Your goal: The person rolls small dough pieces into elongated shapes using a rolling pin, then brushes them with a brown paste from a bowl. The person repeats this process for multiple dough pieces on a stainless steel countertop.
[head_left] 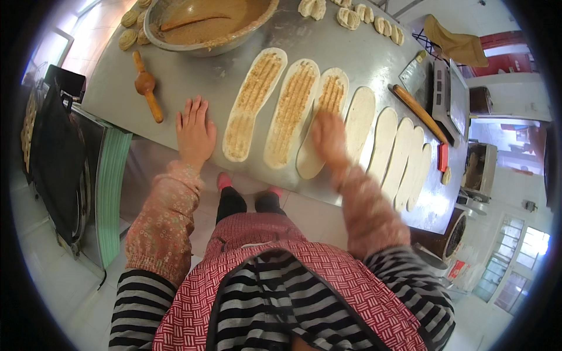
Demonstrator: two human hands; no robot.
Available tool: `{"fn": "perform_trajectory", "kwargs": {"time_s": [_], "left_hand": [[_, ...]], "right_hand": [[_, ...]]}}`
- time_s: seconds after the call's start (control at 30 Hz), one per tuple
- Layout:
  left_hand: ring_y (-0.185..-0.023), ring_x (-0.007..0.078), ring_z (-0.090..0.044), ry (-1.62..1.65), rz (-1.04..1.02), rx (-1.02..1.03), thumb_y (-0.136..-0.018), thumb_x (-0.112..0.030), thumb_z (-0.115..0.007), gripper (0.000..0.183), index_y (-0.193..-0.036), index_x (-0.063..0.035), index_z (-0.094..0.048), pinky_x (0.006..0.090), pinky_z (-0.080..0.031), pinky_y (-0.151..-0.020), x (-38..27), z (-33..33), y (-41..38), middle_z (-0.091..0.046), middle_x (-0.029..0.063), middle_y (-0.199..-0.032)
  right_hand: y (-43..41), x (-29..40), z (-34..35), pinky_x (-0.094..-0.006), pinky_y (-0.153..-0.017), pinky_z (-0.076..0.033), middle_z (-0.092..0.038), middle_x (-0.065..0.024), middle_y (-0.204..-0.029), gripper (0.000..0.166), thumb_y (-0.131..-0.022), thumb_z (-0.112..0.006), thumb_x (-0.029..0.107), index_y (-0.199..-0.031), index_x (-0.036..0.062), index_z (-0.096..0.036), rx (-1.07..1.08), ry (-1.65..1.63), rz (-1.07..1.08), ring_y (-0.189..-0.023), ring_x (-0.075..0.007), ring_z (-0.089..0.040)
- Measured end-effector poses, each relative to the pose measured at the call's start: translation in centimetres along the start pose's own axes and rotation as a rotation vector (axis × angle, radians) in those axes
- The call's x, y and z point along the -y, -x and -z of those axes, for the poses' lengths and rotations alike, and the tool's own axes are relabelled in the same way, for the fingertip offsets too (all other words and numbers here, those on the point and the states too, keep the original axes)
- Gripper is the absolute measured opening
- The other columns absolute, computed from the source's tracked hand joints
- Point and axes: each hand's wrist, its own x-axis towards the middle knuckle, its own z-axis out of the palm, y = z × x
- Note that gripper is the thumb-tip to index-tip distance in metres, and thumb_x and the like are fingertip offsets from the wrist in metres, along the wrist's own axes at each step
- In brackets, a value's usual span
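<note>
My left hand [196, 131] rests palm down on the front edge of the metal table [189, 70], holding nothing. Over the middle of a long flat dough strip [312, 155] is my right hand [328, 137], blurred, its fingertips hidden from clear view. Brown grainy paste [332, 90] covers the far part of that strip; its near end is pale. To its left lie two dough strips [292, 114] coated along most of their length with ridged paste. Several plain dough strips [361, 118] lie in a row to the right.
A large metal bowl [210, 49] of brown paste holds a wooden stick [195, 21]. Left of it lies a wooden rolling pin [146, 85] with a bulging middle. Folded dough pieces [348, 18] sit at the back. A long rolling pin [420, 113] and dough scraper [413, 72] lie right.
</note>
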Motion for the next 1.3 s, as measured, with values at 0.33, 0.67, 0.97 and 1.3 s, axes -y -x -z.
{"fn": "perform_trajectory", "kwargs": {"time_s": [0.33,0.67,0.97,1.3], "left_hand": [[-0.133,0.0279,-0.032,0.025,-0.014,-0.066,-0.083,-0.014,-0.047,0.047,-0.13,-0.0094,-0.045,0.0462,-0.022,-0.11,0.2,-0.8,-0.3,-0.039,0.0069,-0.141],[-0.13,0.0293,-0.036,0.048,-0.051,-0.119,-0.081,-0.013,-0.048,0.047,-0.127,-0.0085,-0.047,0.0471,-0.025,-0.107,0.2,-0.9,-0.5,-0.043,0.0072,-0.139],[-0.129,0.0318,-0.036,0.058,-0.089,-0.117,-0.081,-0.01,-0.048,0.047,-0.127,-0.0061,-0.047,0.0463,-0.027,-0.106,0.4,-1.1,-0.7,-0.043,0.0102,-0.138],[-0.127,0.0332,-0.039,0.009,-0.089,-0.131,-0.082,-0.009,-0.047,0.044,-0.125,-0.0066,-0.049,0.046,-0.03,-0.104,0.5,-1.4,-0.4,-0.044,0.0111,-0.136]], "right_hand": [[-0.8,-6.8,6.6,-0.0316,-0.08,-0.044,-0.065,-0.0089,-0.091,0.054,-0.1,-0.03,0.039,-0.098,-0.0023,-0.064,-0.033,-1.189,-0.936,-0.084,-0.0169,-0.058],[9.7,-3.8,4.5,-0.0458,-0.091,-0.04,-0.053,-0.0218,-0.114,0.03,-0.086,-0.05,0.012,-0.112,-0.0011,-0.056,0.016,-0.044,-0.04,-0.104,-0.039,-0.049],[4.3,-16.1,12.9,-0.0282,-0.076,-0.041,-0.063,-0.0041,-0.092,0.041,-0.099,-0.036,0.034,-0.1,0.0029,-0.063,-0.112,-0.862,-0.804,-0.08,-0.0152,-0.053],[17.6,-9.2,11.1,-0.0441,-0.095,-0.038,-0.055,-0.0198,-0.116,0.041,-0.086,-0.049,0.014,-0.125,0.0009,-0.051,0.044,0.021,-0.066,-0.106,-0.0365,-0.05]]}}
